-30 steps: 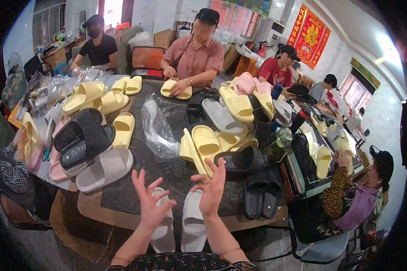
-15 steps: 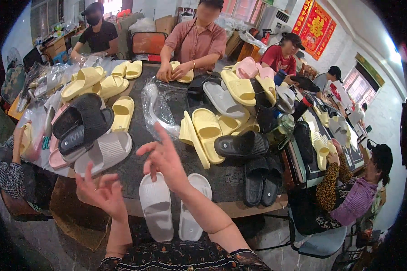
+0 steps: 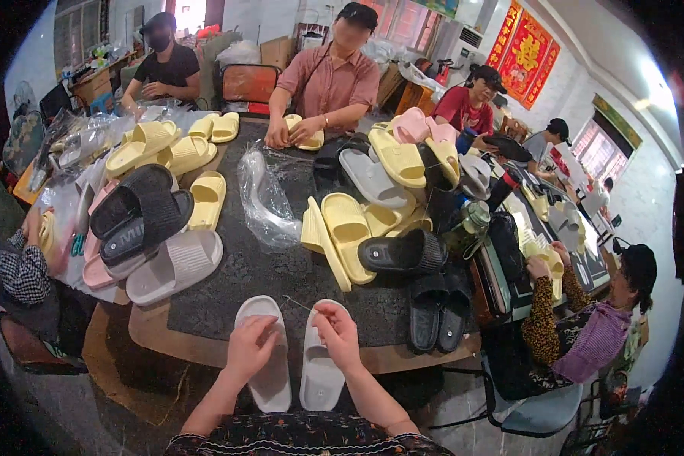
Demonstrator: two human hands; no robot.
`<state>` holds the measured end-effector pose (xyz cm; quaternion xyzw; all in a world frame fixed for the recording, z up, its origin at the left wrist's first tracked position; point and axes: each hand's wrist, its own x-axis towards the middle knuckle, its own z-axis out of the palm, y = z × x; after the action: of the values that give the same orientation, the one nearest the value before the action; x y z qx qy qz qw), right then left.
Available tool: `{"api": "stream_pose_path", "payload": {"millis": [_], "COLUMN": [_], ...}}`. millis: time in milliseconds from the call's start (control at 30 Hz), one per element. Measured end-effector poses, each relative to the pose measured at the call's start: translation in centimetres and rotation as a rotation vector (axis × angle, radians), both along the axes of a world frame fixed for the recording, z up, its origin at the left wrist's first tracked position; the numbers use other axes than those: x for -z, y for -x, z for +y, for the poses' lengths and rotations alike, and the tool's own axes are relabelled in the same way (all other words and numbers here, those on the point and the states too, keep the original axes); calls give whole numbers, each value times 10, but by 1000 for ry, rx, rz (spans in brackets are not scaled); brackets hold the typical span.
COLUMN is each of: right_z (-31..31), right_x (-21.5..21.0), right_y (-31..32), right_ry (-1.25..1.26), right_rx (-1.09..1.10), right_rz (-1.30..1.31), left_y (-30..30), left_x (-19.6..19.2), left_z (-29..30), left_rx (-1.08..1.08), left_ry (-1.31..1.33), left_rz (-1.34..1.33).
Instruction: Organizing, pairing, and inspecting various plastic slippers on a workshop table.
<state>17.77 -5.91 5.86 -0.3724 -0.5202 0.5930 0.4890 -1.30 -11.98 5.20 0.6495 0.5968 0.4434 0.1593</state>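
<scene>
With six o'clock at the wearer's edge of the dark tabletop (image 3: 205, 296), the pair of pale grey slippers (image 3: 321, 389) lies at six, side by side and slightly apart, reaching past that edge. The laying-out of this pair looks done, and a thin thread (image 3: 300, 305) spans the gap between their far ends. Work on the thread seems unfinished, as no knot can be made out. The right hand (image 3: 337, 338) is over the right slipper, its fingers narrowed and seemingly pinching the thread's end. The left hand (image 3: 253, 349) is over the left slipper with fingers curled in; whether it grips anything, I cannot tell. Other footwear stands around, loose and unwrapped as far as it shows: yellow slippers (image 3: 349, 235) at three o'clock, a pair of black slippers (image 3: 424, 319) at four, a mixed pile topped by a black slipper (image 3: 140, 216) at nine. Clear plastic (image 3: 264, 201) lies at twelve. Half a second ago both hands are raised with fingers spread, the left out toward eight o'clock and the right crossing above the left slipper; now both are lowered, each to its own slipper. The grey pair keeps roughly its place.
</scene>
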Motion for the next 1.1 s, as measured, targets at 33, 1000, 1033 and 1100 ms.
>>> {"api": "stream_pose_path", "payload": {"millis": [33,1000,1033,1100], "right_z": [-1,105,101,94], "right_x": [7,-69,-62,-56], "right_y": [-3,42,34,32], "right_ry": [0,758,744,690], "right_rx": [5,-487,-477,-411], "right_rz": [0,1178,1175,1183], "left_y": [-2,19,19,37], "left_x": [1,-76,-64,-45], "left_z": [0,99,98,92], "left_rx": [5,308,324,340], "left_ry": [0,328,335,233], "left_rz": [0,-1891,-1893,-2048]}}
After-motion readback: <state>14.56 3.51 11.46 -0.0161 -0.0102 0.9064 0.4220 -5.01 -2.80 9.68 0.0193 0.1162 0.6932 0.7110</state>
